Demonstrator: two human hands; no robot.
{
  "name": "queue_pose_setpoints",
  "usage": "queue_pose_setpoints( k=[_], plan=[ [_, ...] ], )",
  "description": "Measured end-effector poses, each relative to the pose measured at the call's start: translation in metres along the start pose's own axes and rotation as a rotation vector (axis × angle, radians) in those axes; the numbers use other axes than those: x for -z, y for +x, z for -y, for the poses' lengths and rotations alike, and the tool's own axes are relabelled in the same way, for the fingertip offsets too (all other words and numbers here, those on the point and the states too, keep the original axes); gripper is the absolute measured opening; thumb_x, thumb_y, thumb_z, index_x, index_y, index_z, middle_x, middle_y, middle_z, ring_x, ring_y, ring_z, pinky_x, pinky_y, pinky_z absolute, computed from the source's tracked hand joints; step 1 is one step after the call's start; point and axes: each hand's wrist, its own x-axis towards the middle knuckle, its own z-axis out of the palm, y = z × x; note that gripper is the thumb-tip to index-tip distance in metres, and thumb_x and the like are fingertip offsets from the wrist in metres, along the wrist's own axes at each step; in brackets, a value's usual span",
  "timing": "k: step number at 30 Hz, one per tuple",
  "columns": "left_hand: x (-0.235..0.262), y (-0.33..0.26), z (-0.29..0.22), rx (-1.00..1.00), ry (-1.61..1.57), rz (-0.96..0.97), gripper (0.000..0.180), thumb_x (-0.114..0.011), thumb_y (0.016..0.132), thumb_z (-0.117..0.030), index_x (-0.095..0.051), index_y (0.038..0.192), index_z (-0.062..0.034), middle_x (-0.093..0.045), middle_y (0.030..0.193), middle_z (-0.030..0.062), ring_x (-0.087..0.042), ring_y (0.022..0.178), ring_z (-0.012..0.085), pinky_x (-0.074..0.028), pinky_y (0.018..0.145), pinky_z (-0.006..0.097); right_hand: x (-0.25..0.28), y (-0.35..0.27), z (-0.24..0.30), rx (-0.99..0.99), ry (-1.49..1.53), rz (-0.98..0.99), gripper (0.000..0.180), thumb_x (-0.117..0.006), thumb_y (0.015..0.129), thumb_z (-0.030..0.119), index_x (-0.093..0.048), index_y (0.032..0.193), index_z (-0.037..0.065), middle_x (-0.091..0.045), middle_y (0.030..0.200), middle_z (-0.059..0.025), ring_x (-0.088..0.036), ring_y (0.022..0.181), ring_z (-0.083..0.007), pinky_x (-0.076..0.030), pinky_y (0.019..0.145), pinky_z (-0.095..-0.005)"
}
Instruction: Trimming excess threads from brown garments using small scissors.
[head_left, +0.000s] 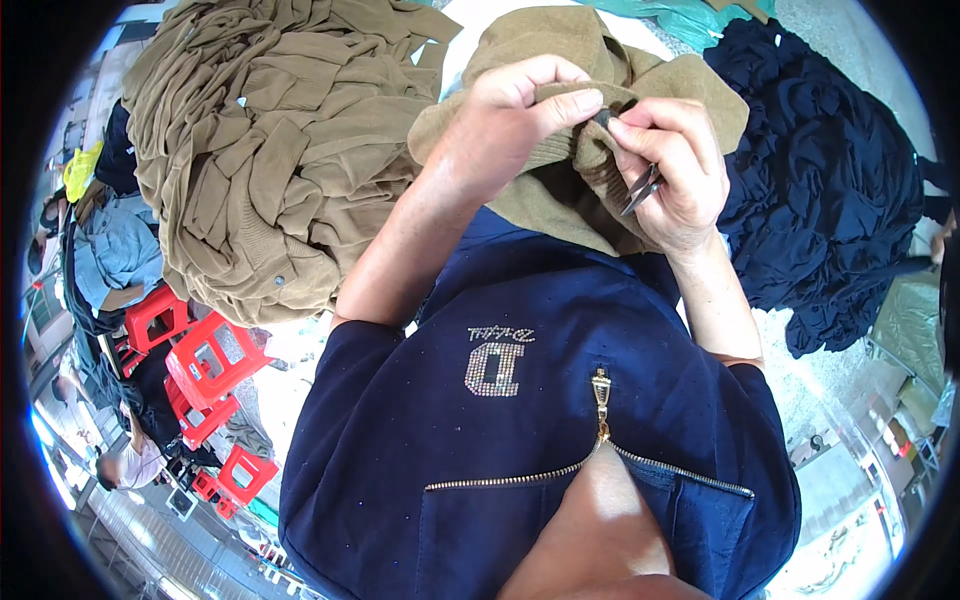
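Note:
A brown knit garment (pixel 560 215) lies bunched in front of me, between my hands and over my lap. My left hand (pixel 505 125) is closed on its folded edge, with thumb and fingers pinching the fabric. Close by, my right hand (pixel 682 165) pinches a ribbed part of the same garment near a small dark spot, perhaps a button. Tucked in that right hand is a pair of small dark metal snips (pixel 642 188), blades pointing down and to the left. The fingertips of both hands nearly meet, and the fabric partly hides what lies between them.
A big heap of brown knit garments (pixel 250 150) rises at the left. At the right is a heap of dark navy garments (pixel 815 160). Red plastic stools (pixel 215 358) stand at the far left, near other people and a grey-blue cloth pile (pixel 115 250).

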Motion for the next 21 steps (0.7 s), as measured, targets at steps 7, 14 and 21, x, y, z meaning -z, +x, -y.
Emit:
queue_pose_setpoints(
  k=[7,14,21],
  plan=[
    [0.008,-0.009,0.003,-0.129,0.183,0.026,0.022,-0.077,0.082,-0.009,-0.065,0.098,0.0001,-0.065,0.083,-0.0016,-0.056,0.077,0.0031,-0.046,0.065,0.019,-0.001,-0.004,0.006,-0.159,0.098,0.119,0.025,-0.069,0.065,-0.009,-0.065,0.087,0.003,-0.061,0.089,-0.0061,-0.062,0.076,-0.0192,-0.050,0.063,-0.0286],
    [0.010,-0.017,-0.012,-0.437,0.717,0.207,0.022,-0.076,0.074,-0.005,-0.065,0.093,0.0012,-0.067,0.089,0.0095,-0.066,0.084,0.0220,-0.052,0.072,0.031,-0.004,-0.011,-0.002,-0.681,0.705,0.237,0.038,-0.067,0.073,-0.010,-0.057,0.106,0.006,-0.056,0.101,-0.0018,-0.057,0.086,-0.0069,-0.050,0.073,-0.0215],
    [0.009,-0.013,0.002,-0.615,0.782,0.123,0.024,-0.078,0.073,-0.008,-0.064,0.092,-0.0016,-0.068,0.090,0.0100,-0.066,0.082,0.0255,-0.052,0.068,0.032,-0.002,-0.010,-0.015,-0.530,0.500,0.289,0.022,-0.064,0.071,-0.009,-0.055,0.087,0.004,-0.058,0.084,-0.0022,-0.055,0.076,-0.0104,-0.044,0.067,-0.0243]
  ],
)
